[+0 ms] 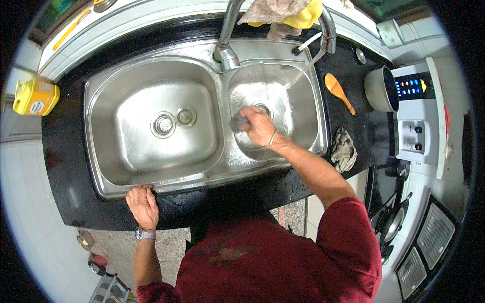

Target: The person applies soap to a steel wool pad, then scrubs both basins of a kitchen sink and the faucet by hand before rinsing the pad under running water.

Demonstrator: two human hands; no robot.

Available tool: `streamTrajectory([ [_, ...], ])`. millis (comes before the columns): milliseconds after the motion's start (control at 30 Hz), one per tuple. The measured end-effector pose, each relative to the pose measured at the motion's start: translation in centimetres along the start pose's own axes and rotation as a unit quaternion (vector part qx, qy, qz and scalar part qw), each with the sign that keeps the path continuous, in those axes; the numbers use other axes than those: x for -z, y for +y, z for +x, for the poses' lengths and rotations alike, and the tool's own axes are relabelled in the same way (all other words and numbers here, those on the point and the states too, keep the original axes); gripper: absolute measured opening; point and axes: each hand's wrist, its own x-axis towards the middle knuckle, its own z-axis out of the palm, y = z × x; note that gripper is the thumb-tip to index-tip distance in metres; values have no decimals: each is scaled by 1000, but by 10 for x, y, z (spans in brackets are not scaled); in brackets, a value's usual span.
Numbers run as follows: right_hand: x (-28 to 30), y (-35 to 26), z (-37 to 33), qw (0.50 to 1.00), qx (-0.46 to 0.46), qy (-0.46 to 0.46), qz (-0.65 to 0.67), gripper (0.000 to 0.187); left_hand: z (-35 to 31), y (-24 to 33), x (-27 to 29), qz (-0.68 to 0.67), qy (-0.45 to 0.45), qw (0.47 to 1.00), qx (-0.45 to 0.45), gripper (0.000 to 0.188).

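Observation:
My right hand [261, 127] is closed on a dark grey scouring pad [239, 122], blurred by motion. It holds the pad at the left wall of the smaller right basin [303, 116], next to the divider. Water [304, 70] runs from the curved tap [328, 38] into this basin, behind the hand. My left hand [143, 207] lies on the front rim of the sink at the larger left basin [197, 144], fingers stretched out and holding nothing. A drain strainer [163, 125] and a round drain lid [186, 117] sit in the left basin's floor.
On the black counter to the right lie an orange spoon [339, 93] and a crumpled grey cloth [344, 150], near a pot [380, 90] and a white appliance [418, 116]. A yellow container [36, 97] stands far left. Cloths [283, 15] hang over the tap.

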Motion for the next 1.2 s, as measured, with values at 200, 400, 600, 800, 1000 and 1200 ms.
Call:
streamTrajectory([
  [200,-172,137,-3,958,142,-141,-203,46,6,6,-5,-5,-39,998,44,18],
  [400,-116,118,111,975,-62,33,-211,37,-1,-3,-4,-2,-45,998,46,16],
  [600,-69,203,76,933,-307,178,-63,33,7,3,-1,6,-44,998,46,17],
  [800,-40,184,1,889,-342,-210,-219,56,2,-2,-5,11,-42,998,45,17],
  [1000,-9,144,-2,889,-268,-313,-200,41,0,-2,-5,16,-37,998,40,17],
  [1200,-29,156,40,921,-370,-93,-80,37,1,-3,-4,8,-47,998,48,17],
])
